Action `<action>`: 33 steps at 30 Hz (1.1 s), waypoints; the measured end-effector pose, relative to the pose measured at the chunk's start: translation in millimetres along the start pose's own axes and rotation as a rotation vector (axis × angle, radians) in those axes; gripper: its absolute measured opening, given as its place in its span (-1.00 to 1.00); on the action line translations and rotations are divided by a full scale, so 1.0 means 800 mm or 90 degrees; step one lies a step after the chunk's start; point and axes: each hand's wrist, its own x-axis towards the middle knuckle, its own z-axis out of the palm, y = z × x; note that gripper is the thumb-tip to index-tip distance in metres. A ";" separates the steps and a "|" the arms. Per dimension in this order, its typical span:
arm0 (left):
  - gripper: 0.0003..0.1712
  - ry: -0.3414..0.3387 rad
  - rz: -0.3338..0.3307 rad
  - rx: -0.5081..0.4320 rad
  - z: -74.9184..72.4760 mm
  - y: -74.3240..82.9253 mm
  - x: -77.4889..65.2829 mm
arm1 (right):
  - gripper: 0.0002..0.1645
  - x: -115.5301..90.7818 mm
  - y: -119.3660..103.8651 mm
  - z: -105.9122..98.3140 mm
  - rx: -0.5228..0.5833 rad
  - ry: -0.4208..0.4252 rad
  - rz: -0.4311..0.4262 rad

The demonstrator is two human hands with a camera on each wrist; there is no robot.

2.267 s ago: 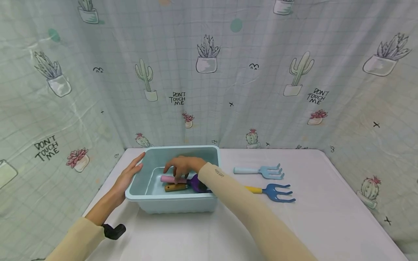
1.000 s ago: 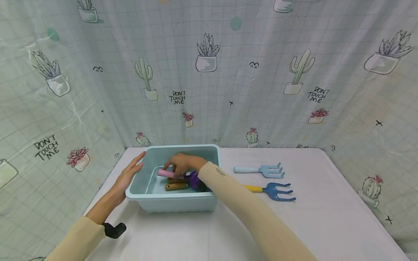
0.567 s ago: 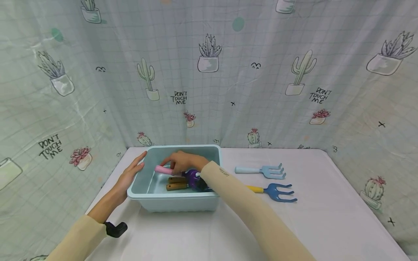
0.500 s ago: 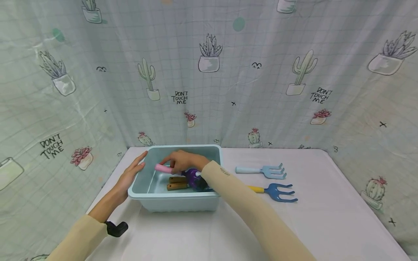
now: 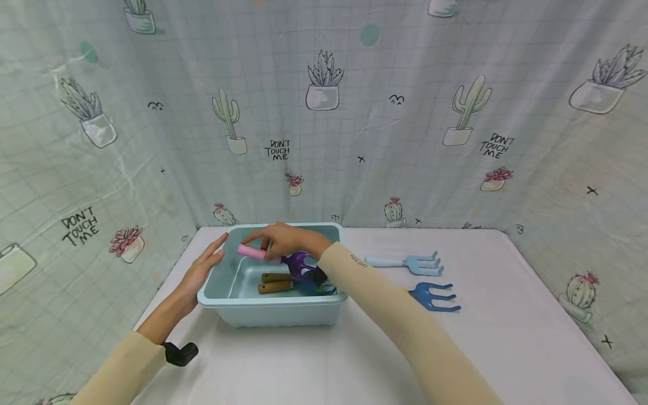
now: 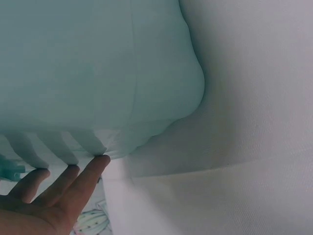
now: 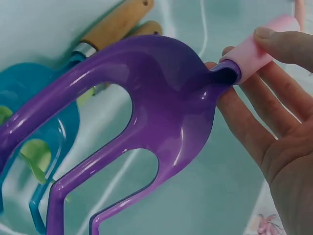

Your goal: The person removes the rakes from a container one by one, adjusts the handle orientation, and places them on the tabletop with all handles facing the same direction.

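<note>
My right hand (image 5: 284, 241) pinches the pink handle of a purple three-pronged hand rake (image 7: 164, 98) over a light blue plastic bin (image 5: 273, 302). In the right wrist view the thumb presses on top of the handle, with the fingers under it. The purple prongs hang over the other tools in the bin. My left hand (image 5: 201, 274) rests against the bin's left side; in the left wrist view its fingertips (image 6: 100, 160) touch the wall with the fingers extended. Beneath the rake lie tools with wooden handles (image 5: 274, 287), one with a blue pronged head (image 7: 68, 122).
To the right of the bin, on the white table (image 5: 263, 365), lie a light blue hand rake (image 5: 422, 265) and a dark blue one (image 5: 430, 296), its yellow handle mostly behind my right sleeve. A cactus-print curtain (image 5: 324, 140) surrounds the table.
The right hand has raised the pink-handled rake from among the tools, handle end moving up and left. The wooden handles under it now show more fully. My left hand stays at the bin.
</note>
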 end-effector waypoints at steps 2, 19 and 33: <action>-0.28 0.001 -0.003 0.000 0.000 0.000 0.000 | -0.22 -0.004 -0.004 -0.006 -0.006 -0.001 -0.008; -0.27 0.006 -0.017 0.003 0.003 0.000 -0.002 | -0.26 -0.051 -0.037 -0.056 -0.035 0.016 -0.079; -0.27 0.000 -0.016 0.017 0.004 -0.002 0.000 | -0.28 -0.098 -0.044 -0.086 -0.072 0.014 -0.108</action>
